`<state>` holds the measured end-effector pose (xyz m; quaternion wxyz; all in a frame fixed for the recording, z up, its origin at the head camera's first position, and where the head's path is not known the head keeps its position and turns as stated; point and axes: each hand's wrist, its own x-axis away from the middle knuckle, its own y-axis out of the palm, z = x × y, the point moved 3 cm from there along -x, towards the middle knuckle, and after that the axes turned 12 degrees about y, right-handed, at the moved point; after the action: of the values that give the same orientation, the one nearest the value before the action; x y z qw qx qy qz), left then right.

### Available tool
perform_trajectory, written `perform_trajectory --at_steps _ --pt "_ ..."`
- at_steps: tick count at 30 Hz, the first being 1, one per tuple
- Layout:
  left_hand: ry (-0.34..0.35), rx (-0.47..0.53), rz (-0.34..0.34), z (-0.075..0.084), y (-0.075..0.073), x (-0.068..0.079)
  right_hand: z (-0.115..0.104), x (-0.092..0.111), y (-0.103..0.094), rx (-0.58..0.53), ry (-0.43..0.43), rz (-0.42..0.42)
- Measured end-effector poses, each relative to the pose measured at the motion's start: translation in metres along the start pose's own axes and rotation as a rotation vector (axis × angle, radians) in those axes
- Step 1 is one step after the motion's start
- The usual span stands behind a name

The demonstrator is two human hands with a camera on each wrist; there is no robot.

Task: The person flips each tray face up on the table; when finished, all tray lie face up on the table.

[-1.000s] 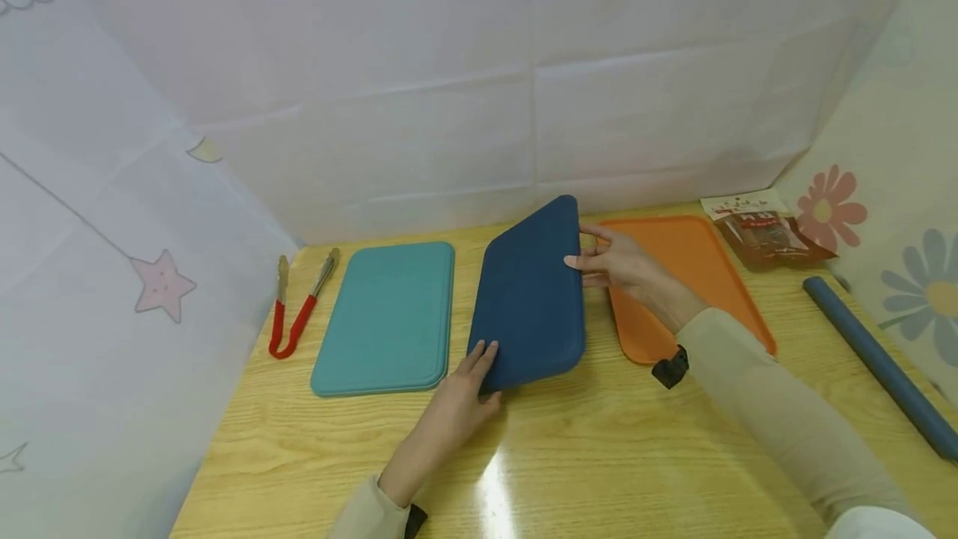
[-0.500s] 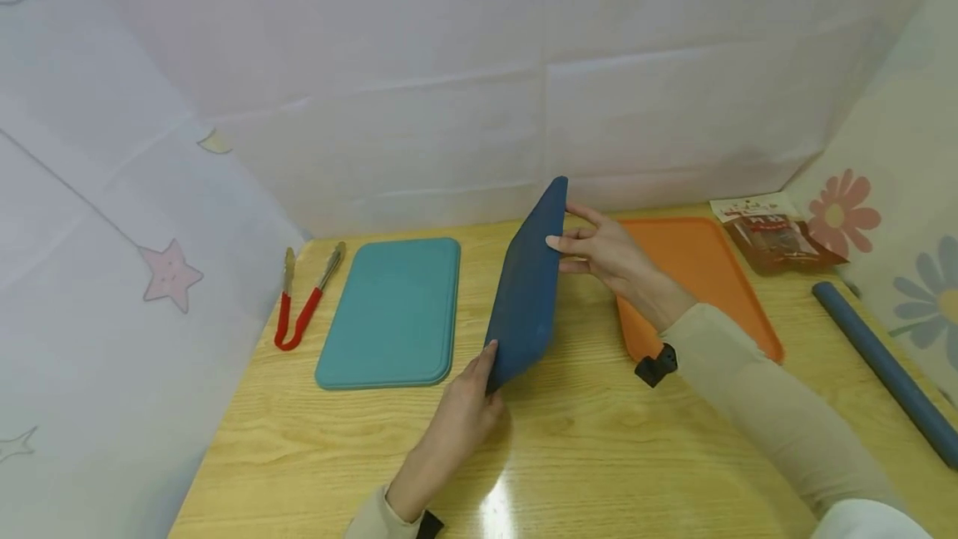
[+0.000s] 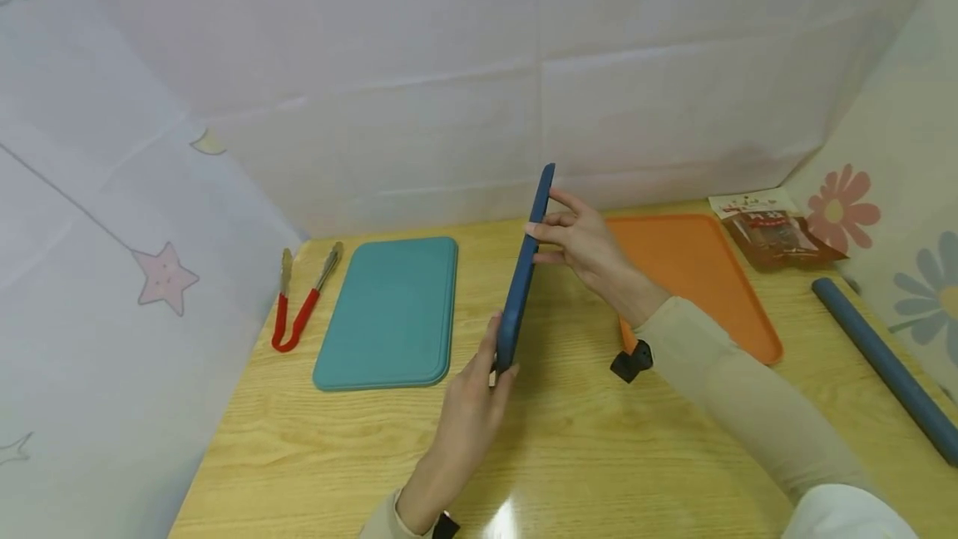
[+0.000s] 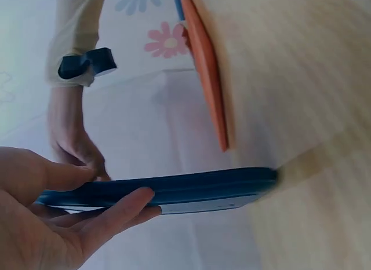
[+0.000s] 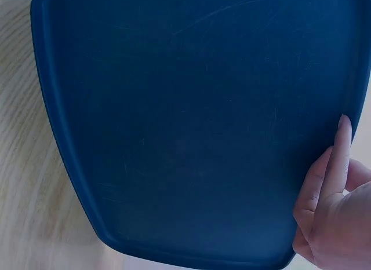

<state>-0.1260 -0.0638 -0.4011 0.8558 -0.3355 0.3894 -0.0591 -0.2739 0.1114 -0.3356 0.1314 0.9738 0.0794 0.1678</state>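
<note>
A dark blue tray point(image 3: 524, 266) stands on its long side, nearly edge-on in the head view, tilted a little. The left hand point(image 3: 470, 407) grips its near end, thumb on one face and fingers on the other, as the left wrist view of that hand point(image 4: 43, 218) shows. Up at the far, higher part, the right hand point(image 3: 587, 246) pinches the edge. Faint scratches mark the tray's broad recessed face point(image 5: 191, 125) in the right wrist view, where the right hand point(image 5: 333, 206) lies along the rim.
A teal tray point(image 3: 385, 314) lies flat on the left, beside red-handled tongs point(image 3: 299, 314). An orange tray point(image 3: 684, 273) lies to the right, partly behind the right arm. Beyond it are a brown food packet point(image 3: 778, 239) and a blue-grey roll point(image 3: 883, 368). White cloth walls point(image 3: 419, 106) surround the table.
The blue tray has turned from showing its broad face to nearly upright on edge. The right hand has moved left and up with its edge; the left hand has shifted slightly right and up.
</note>
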Motion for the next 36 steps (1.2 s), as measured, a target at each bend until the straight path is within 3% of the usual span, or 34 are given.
perform_trajectory --at_steps 8,12,16,19,22,24,27,31,36 --pt "0.082 -0.084 0.082 0.015 -0.018 -0.019 0.006 -0.003 0.005 0.034 -0.001 -0.036" --pt "0.065 -0.093 0.122 0.011 -0.022 -0.018 0.038 -0.009 -0.012 0.091 0.054 -0.029" --pt "-0.024 -0.054 0.142 0.005 -0.027 -0.014 0.083 -0.016 -0.036 0.270 0.227 -0.013" --pt "-0.116 0.022 0.152 0.000 -0.031 -0.012 0.108 -0.019 -0.047 0.328 0.324 -0.030" --pt "-0.245 0.170 0.176 -0.007 -0.034 -0.010 0.123 -0.020 -0.051 0.249 0.375 -0.056" --pt "-0.349 0.282 0.197 -0.013 -0.037 -0.009 0.128 -0.021 -0.051 0.190 0.388 -0.080" --pt "-0.485 0.441 0.232 -0.022 -0.040 -0.007 0.130 -0.022 -0.054 0.230 0.367 -0.079" --pt "-0.522 0.603 0.259 -0.032 -0.046 -0.006 0.125 -0.021 -0.064 0.365 0.333 -0.063" --pt "-0.540 0.769 0.283 -0.051 -0.052 -0.015 0.117 -0.019 -0.081 0.413 0.362 -0.053"
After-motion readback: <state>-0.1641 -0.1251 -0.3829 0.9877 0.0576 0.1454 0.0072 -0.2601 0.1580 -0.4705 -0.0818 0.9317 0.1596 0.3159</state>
